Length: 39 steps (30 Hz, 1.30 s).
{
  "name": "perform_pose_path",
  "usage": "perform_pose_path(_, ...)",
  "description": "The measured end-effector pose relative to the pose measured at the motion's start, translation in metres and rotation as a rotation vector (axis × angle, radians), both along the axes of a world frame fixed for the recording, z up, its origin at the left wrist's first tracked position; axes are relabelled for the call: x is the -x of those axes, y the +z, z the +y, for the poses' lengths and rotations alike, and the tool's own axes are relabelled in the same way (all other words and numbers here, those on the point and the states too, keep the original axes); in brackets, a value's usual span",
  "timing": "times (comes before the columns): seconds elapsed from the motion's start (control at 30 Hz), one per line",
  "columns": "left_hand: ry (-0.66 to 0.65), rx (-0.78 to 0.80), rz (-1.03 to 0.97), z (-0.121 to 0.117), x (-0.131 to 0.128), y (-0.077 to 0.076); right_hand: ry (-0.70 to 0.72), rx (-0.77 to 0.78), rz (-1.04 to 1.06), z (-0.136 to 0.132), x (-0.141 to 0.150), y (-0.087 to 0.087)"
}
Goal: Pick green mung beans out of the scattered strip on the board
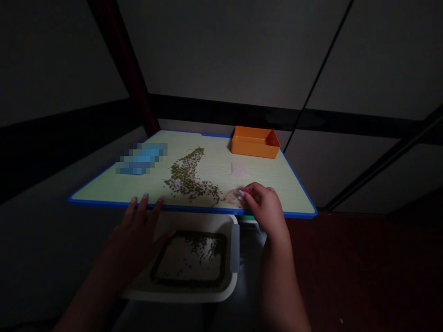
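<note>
One pale yellow-green tabletop [214,145] with a blue rim spans the middle of the view. Below its near edge sits one white tub [194,296], with one grey handle [235,249] on its right end; more dark green bits lie scattered inside. Two bare hands come in from the near side of the tabletop. The left hand [138,235] is released, its fingers spread and their tips at the near edge, above the left part of the tub. The right hand [265,207] is over the near edge, right of the middle, thumb and forefinger pinched together; whether a bit is caught between them cannot be told. One open orange box [256,148] stands at the far right corner of the tabletop. One blue item [143,159], blurred out, lies toward its left edge. The green bits [187,170], tiny, olive to brownish and too many to count, form one loose curved spread across the middle of the tabletop, dense at the left and thinning toward the near edge. They lie beyond the left hand and to the left of the right hand. Two small patches are right of them: a pale pinkish one [239,170] midway back, and a redder one [231,196] near the edge, beside the right fingertips.
</note>
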State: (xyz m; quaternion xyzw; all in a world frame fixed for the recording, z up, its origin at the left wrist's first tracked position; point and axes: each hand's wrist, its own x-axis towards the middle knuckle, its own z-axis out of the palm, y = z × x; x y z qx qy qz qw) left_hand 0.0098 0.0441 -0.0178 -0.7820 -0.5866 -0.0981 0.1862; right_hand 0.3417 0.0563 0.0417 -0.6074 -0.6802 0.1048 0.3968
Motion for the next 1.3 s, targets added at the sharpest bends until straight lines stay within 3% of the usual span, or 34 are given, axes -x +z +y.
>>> perform_pose_path(0.7, 0.022, 0.014, 0.003, -0.001, 0.001, 0.000, -0.121, 0.007, 0.021, 0.003, -0.008, -0.006)
perform_pose_path(0.97, 0.006, 0.007, -0.035, -0.002, 0.000, 0.001, -0.256, -0.007, 0.001, 0.007, -0.005, -0.008)
perform_pose_path(1.3, 0.013, 0.017, -0.005, -0.002, 0.000, 0.001, -0.115, 0.006, 0.030, 0.008, 0.004, -0.007)
